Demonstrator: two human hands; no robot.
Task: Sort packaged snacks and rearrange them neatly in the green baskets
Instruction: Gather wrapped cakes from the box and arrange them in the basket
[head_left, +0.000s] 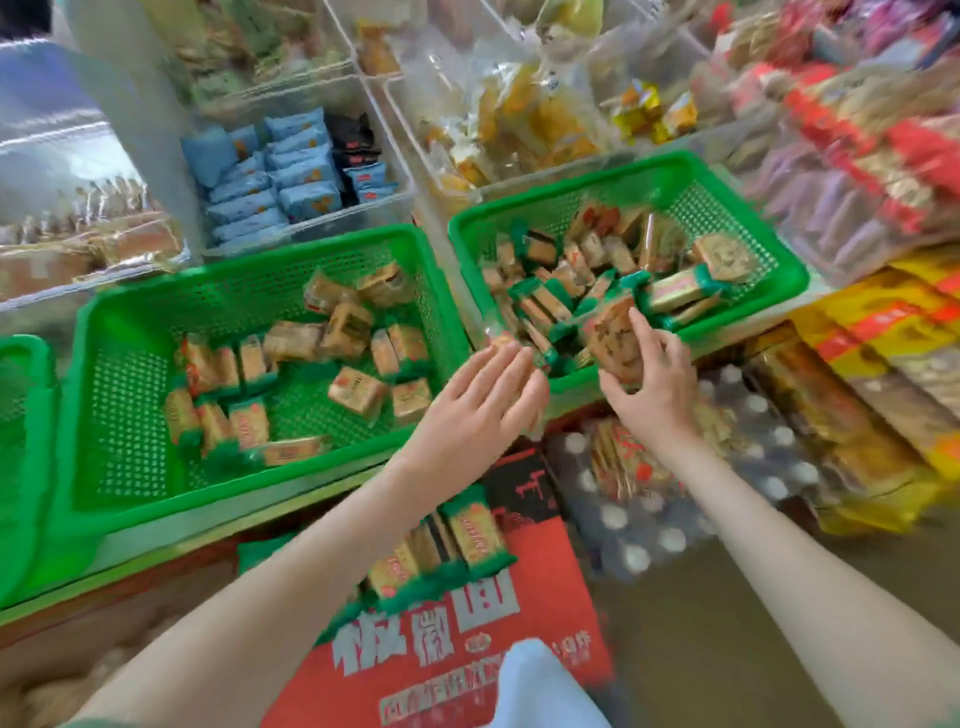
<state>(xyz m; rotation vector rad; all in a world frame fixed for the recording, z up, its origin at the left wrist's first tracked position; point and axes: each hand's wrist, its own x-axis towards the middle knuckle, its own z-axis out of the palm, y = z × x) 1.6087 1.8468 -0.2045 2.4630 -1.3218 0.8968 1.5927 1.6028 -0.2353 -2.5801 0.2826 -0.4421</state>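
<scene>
**Right hand lifting a brown packet at the right basket's near edge**

Head view: the person is reaching both bare arms forward over a shop display. The right hand (649, 384) is gripping a brown cracker packet (613, 338), with the thumb over its top edge and the fingers curled under it. The packet is sitting at the near rim of the right green basket (571, 179), touching the heap there. This basket is holding a loose heap of small snack packets (566, 270), some of them with green ends, lying at all angles.

The left hand (483, 410) is hovering with its fingers stretched out straight and close together. The fingertips are reaching the gap between the two baskets, just beside the right basket's near left corner. A small blurred wrapper is showing by the fingertips, and I cannot tell whether the hand is touching it.

The left green basket (260, 244) is lying beside the right one, with tan and orange packets (358, 392) scattered thinly over its mesh floor. The edge of a third green basket (23, 415) is showing at the far left.

Below the arms, a red carton (467, 634) with white characters is carrying several green-ended packets (467, 540). Clear bins behind the baskets are holding pale blue packets (280, 171) and yellow-wrapped goods (519, 119). Everything at the right edge is blurring.
</scene>
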